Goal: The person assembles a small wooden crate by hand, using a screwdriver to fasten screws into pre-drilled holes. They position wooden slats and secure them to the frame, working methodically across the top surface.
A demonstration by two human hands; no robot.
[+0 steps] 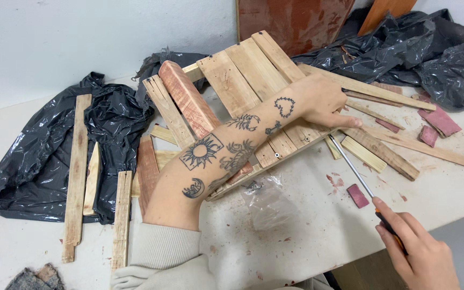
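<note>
Slatted wooden panel (pixel 243 75) lies tilted at centre frame on the white table (pixel 307 225), pinned by the left hand (pixel 326 99), whose fingers are spread flat over its lower right edge, while the right hand (pixel 420 252) at lower right is closed around the orange-and-black handle of a screwdriver (pixel 353 169), its tip aimed at that same edge. Judging by the loose wood strips (pixel 76 172) on black plastic sheeting (pixel 28 161) at left, work on the panel appears partly advanced, with slats still attached. The tip's exact contact point is hard to make out, and the right hand is partly cut off by the frame.
</note>
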